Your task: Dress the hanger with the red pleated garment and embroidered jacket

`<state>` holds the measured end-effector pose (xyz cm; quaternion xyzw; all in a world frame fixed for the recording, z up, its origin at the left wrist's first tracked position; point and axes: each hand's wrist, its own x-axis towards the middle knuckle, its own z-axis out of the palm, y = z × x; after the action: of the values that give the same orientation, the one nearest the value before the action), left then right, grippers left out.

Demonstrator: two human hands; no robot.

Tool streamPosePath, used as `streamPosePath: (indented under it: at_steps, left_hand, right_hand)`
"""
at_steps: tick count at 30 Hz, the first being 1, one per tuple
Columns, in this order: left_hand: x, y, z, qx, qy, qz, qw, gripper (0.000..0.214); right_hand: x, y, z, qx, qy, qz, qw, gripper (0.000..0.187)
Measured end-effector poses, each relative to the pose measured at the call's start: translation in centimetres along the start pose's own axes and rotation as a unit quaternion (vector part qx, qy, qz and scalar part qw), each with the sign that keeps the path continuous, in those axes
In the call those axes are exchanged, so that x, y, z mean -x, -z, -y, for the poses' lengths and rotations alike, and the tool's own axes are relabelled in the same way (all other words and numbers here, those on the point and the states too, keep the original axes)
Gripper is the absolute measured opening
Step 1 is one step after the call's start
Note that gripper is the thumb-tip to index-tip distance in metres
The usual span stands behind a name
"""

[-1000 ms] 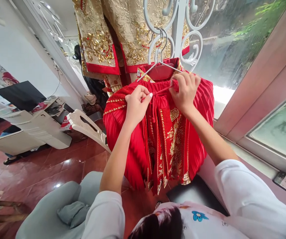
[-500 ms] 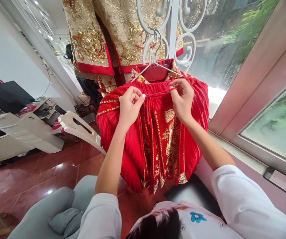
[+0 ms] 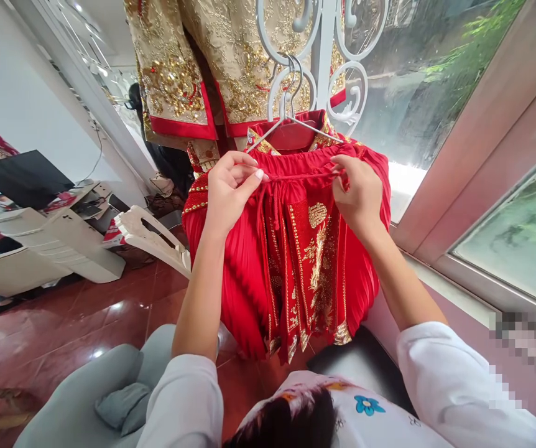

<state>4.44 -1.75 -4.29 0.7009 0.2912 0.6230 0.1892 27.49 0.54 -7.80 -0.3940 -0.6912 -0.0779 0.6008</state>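
Note:
A red pleated skirt (image 3: 244, 267) with gold-embroidered panels hangs in front of me from a metal hanger (image 3: 280, 124). Along its gathered waistband runs a thin red cord (image 3: 303, 179), knotted near the middle with short ends dangling. My left hand (image 3: 231, 193) pinches the cord left of the knot between thumb and index finger. On the other side, my right hand (image 3: 359, 193) has its fingers closed on the cord near the waistband's right end. Between both hands the cord lies nearly straight. A red garment with a gold-trimmed collar (image 3: 263, 140) shows behind the waistband.
A beige, gold-beaded garment (image 3: 244, 68) hangs behind, beside a white scrolled metal rack (image 3: 321, 56). A window frame (image 3: 454, 168) stands on the right. To the left are a white chair (image 3: 151, 239), a desk with a monitor (image 3: 20, 180), and a grey seat (image 3: 76, 398) below.
My hands have moved apart along the waistband, the left one leftward and the right one rightward. A longer stretch of cord now shows between them.

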Motion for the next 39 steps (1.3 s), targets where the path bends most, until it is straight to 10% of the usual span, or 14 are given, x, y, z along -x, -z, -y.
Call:
streamPosePath:
  at_steps: [4,9,18,26,33,37,39]
  left_hand:
    - [0.2,0.4,0.1,-0.006,0.005,-0.015,1.000,0.016]
    - [0.5,0.5,-0.3,-0.013,-0.001,-0.008,1.000,0.020]
    - [-1.9,-3.1,-0.1,0.018,-0.027,-0.030,0.999,0.019]
    - [-1.7,1.7,1.3,0.100,0.068,0.084,0.989,0.024]
    - [-0.2,1.2,2.0,0.043,0.012,-0.016,0.999,0.013]
    - [5.5,-0.6,1.5,-0.132,-0.010,-0.218,0.967,0.017]
    - [8.8,-2.3,2.1,-0.175,0.056,-0.227,0.957,0.017]
  right_hand:
    - [-0.3,-0.4,-0.6,0.015,-0.017,-0.036,0.999,0.018]
    - [-0.7,0.1,-0.1,-0.258,-0.059,0.069,0.962,0.022]
    - [-2.5,-2.5,2.6,-0.368,-0.079,0.084,0.923,0.036]
    - [-4.1,-3.5,1.2,-0.476,-0.207,0.138,0.844,0.047]
    - [-2.8,-4.0,0.7,-0.351,-0.178,0.053,0.918,0.039]
    - [1.0,-1.3,3.3,-0.136,-0.121,-0.124,0.976,0.020]
    - [3.2,-1.1,5.2,-0.094,-0.061,-0.170,0.979,0.013]
